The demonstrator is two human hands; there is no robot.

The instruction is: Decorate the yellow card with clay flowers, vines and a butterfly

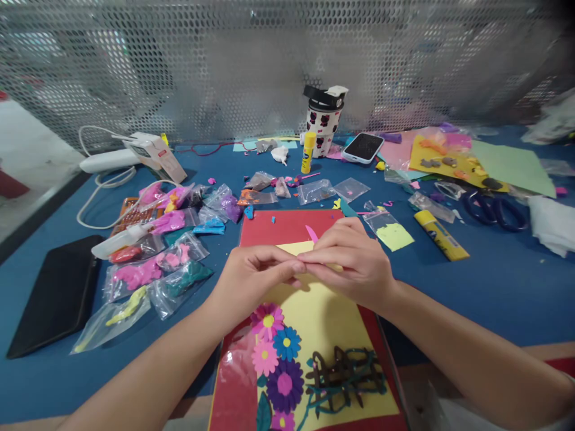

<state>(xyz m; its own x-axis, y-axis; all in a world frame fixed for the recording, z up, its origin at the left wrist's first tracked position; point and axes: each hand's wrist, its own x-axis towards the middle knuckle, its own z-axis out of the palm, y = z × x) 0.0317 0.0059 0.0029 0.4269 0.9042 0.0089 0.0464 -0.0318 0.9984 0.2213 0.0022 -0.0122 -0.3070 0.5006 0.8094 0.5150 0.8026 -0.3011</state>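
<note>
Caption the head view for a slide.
Left grip and right grip meet above yellow paper decorated with colourful flowers.

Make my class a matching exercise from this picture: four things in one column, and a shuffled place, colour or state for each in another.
Column 1
1. Yellow sheet
2. Phone
3. Biggest flower
4. Patterned cup

Column 2
A. Purple petals, pink centre
B. Upright, just behind a standing glue stick
C. Beneath the left hand and right hand, on a red backing
D. Lying with its dark screen up

Pairs: 1-C, 2-D, 3-A, 4-B
</note>
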